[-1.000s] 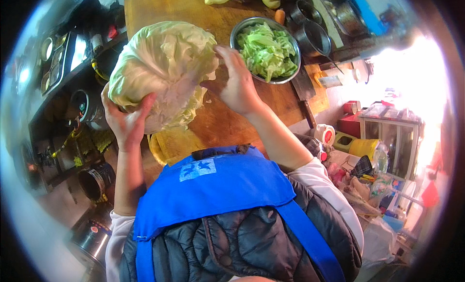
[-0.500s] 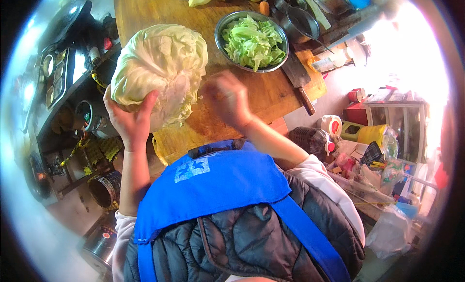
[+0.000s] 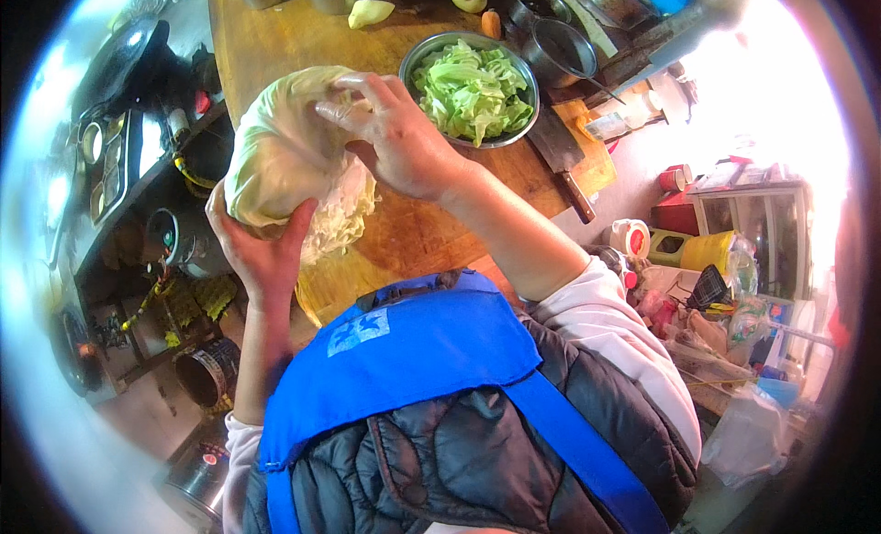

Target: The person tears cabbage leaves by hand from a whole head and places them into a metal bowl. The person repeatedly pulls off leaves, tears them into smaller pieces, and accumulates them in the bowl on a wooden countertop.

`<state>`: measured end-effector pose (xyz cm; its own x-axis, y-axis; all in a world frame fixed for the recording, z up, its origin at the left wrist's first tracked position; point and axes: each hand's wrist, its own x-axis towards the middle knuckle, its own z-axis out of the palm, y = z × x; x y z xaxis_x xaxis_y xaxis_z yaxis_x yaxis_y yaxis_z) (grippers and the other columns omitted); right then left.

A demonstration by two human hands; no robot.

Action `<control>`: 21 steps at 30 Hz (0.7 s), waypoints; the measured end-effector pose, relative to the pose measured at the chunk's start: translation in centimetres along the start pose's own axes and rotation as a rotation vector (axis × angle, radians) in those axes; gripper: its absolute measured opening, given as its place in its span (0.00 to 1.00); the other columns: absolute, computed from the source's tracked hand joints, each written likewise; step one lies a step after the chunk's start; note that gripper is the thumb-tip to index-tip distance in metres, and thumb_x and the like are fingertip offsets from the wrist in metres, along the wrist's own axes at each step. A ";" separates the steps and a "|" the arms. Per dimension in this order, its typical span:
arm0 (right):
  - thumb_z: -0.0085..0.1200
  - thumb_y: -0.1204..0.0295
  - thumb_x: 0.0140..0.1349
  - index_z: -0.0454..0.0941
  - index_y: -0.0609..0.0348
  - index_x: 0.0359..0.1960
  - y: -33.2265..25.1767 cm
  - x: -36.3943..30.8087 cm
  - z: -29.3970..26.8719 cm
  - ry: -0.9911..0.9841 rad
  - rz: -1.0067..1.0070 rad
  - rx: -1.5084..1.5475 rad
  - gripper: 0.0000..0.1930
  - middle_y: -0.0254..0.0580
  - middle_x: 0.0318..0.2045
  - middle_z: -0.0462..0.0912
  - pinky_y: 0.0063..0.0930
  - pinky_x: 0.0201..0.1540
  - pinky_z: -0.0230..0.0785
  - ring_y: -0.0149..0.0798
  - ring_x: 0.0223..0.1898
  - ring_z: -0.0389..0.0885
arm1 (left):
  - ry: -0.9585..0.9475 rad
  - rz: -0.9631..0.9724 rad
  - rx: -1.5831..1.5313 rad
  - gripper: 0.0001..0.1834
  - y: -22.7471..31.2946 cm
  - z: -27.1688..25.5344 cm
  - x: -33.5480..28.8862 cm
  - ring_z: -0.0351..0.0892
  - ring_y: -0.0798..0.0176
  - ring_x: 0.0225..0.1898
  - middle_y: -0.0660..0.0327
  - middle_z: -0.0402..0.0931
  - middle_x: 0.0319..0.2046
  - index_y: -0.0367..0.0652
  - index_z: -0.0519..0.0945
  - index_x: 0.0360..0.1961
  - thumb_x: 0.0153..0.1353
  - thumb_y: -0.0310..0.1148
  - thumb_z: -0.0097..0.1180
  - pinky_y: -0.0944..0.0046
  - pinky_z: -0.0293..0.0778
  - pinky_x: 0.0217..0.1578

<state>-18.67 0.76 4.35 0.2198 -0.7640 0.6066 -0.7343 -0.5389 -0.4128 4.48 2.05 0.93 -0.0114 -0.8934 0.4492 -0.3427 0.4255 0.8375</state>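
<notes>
A large pale green cabbage (image 3: 280, 162) is held up above the near left of the wooden table, its cut, ragged side turned toward the right. My left hand (image 3: 266, 250) grips it from below and the left, thumb on the near side and fingers behind. At the cabbage's upper right edge, my right hand (image 3: 390, 135) touches the outer leaf with its fingers bent and spread apart. Just beyond that hand stands a metal bowl (image 3: 407, 68) filled with torn green cabbage leaves (image 3: 473, 89).
On the wooden table (image 3: 303, 38), a cleaver (image 3: 557, 144) lies right of the bowl. Peeled potatoes (image 3: 371, 13) and a carrot piece (image 3: 491, 24) sit at the back, near dark pans (image 3: 560, 52). Shelves with pots are on the left; cluttered boxes and bottles (image 3: 697, 250) are on the right.
My right hand has moved up and left onto the cabbage's edge; before, it was blurred and apart from it. The cabbage has tilted and shifted slightly in my left hand.
</notes>
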 end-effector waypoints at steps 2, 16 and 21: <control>0.64 0.78 0.51 0.80 0.56 0.51 -0.4 0.2 0.4 -0.023 0.006 0.051 0.22 0.44 0.52 0.76 0.39 0.56 0.71 0.51 0.52 0.74 | 0.036 0.028 0.044 0.50 0.1 0.0 -0.1 0.70 0.54 0.57 0.51 0.66 0.55 0.37 0.62 0.63 0.42 0.37 0.80 0.55 0.68 0.58; 0.46 0.69 0.64 0.77 0.61 0.35 1.0 -8.8 -1.7 -0.171 -0.028 0.168 0.10 0.51 0.35 0.76 0.43 0.40 0.71 0.55 0.38 0.75 | -0.023 -0.049 -0.025 0.47 1.7 -0.1 0.2 0.72 0.58 0.56 0.54 0.68 0.56 0.38 0.62 0.63 0.46 0.34 0.79 0.59 0.71 0.57; 0.53 0.82 0.61 0.80 0.61 0.43 5.8 -6.0 -8.0 0.105 0.315 -0.035 0.10 0.48 0.44 0.82 0.36 0.48 0.74 0.49 0.43 0.82 | -0.018 -0.038 0.021 0.49 1.8 -0.2 -0.1 0.71 0.59 0.56 0.53 0.68 0.56 0.38 0.60 0.65 0.46 0.33 0.78 0.59 0.71 0.57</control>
<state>-29.33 5.03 3.78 -0.0877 -0.8498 0.5198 -0.7774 -0.2679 -0.5691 4.01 2.89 2.47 -0.0149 -0.9112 0.4117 -0.3626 0.3887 0.8470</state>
